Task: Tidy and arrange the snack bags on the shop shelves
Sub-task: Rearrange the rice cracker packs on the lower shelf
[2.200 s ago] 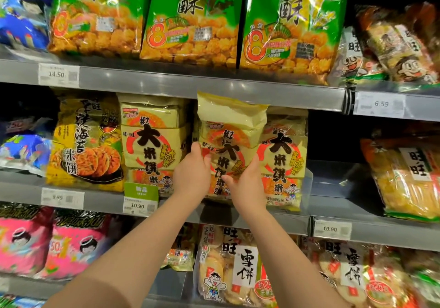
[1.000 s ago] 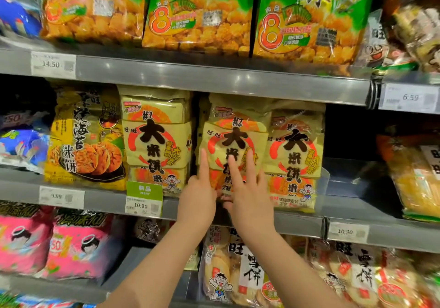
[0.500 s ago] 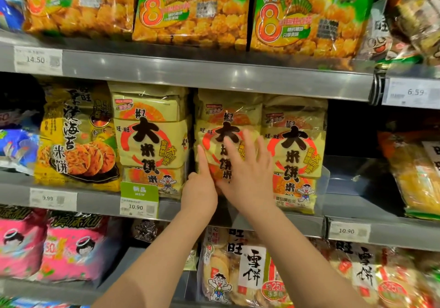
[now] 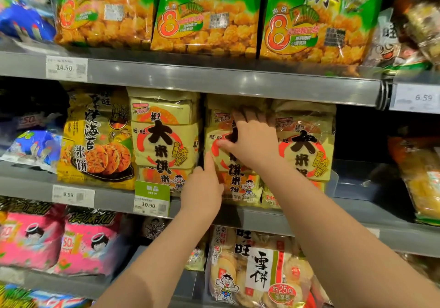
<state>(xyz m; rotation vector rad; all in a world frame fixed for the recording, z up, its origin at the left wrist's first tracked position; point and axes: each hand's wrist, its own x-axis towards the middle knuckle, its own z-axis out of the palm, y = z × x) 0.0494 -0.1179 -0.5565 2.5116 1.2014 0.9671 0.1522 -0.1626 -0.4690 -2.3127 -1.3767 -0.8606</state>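
At the left end of the top shelf (image 4: 214,79), a blue bag (image 4: 23,10). Under it, on the middle shelf (image 4: 28,186), a second blue bag (image 4: 33,148), tilted. On the lower shelf (image 4: 71,284), two pink bags (image 4: 90,243) side by side. White price tags (image 4: 66,68) on the front edges of the top and middle shelves here.

Next along the top shelf, three green bags (image 4: 207,15), upright in a touching row. Below them on the middle shelf, an upright seaweed-cracker bag (image 4: 95,141). Just beside it, the left rice-cracker bag (image 4: 164,138), with a green price tag (image 4: 152,198) on the front edge beneath.

Near the middle of that front edge, the middle rice-cracker bag (image 4: 228,172), upright between its twins and touching the right rice-cracker bag (image 4: 307,146). Left hand (image 4: 202,186) at this bag's lower left edge, index finger straight up along the gap, other fingers curled. Cannot tell whether pinching the edge or only pushing. Right hand (image 4: 252,141) spread wide and flat on the bag's front, fingertips near its top, gripping nothing. On the lower shelf, a clear snow-cracker bag (image 4: 257,272), seen between the two forearms.

Towards the right end of the middle shelf, well apart from the rice-cracker bags, an orange bag (image 4: 421,176). At the top shelf's right end, mixed bags (image 4: 414,29), blurred.
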